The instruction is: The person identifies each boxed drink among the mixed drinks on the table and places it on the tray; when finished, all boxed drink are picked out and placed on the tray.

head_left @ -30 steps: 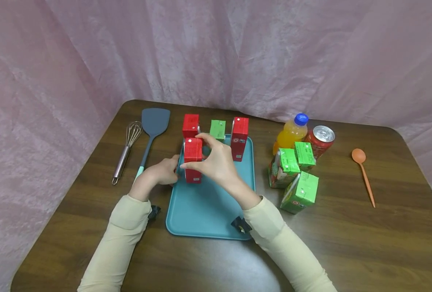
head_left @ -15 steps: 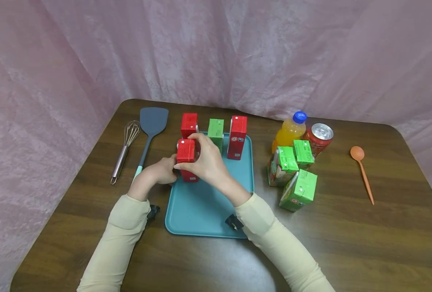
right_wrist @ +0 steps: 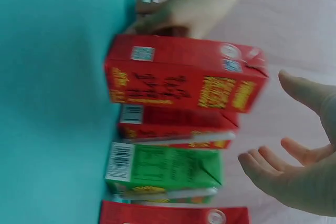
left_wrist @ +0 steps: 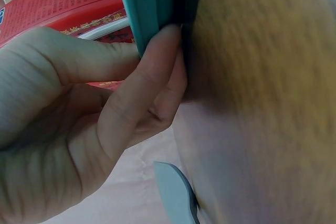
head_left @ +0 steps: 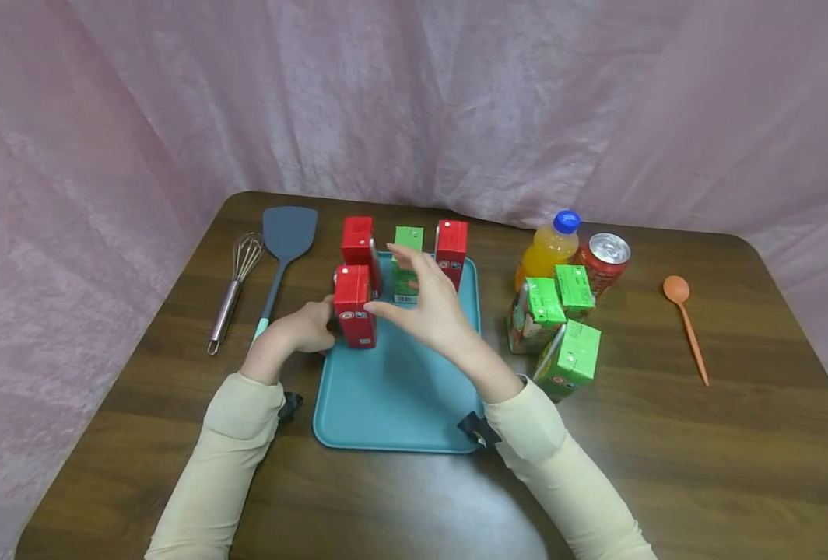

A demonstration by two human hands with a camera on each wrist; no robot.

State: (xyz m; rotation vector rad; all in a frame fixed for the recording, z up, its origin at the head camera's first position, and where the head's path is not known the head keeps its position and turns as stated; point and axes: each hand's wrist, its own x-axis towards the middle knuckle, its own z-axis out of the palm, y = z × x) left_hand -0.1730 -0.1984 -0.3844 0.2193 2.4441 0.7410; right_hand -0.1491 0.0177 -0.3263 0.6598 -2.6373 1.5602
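My left hand (head_left: 309, 327) pinches the left rim of the teal tray (left_wrist: 149, 9), thumb inside and fingers curled beneath the edge. Just beside it, a red drink carton (head_left: 355, 307) stands upright on the tray. My right hand (head_left: 431, 303) is apart from that carton, thumb and fingers spread with nothing between them. Behind stand another red carton (head_left: 358, 239), a green carton (head_left: 407, 268) and a third red carton (head_left: 450, 249) along the tray's far side. In the right wrist view the nearest red carton (right_wrist: 184, 72) lies between the tray surface and my spread fingers.
To the right stand several green cartons (head_left: 573, 354), an orange juice bottle (head_left: 550, 247) with a blue cap, and a red can (head_left: 601, 264). An orange spoon (head_left: 687, 323) lies farther right. On the left lie a whisk (head_left: 235, 292) and a grey-blue spatula (head_left: 288, 233).
My right hand has let go of the front red carton and drawn back to the right. That carton has shifted slightly left. My left hand stays at the tray's rim.
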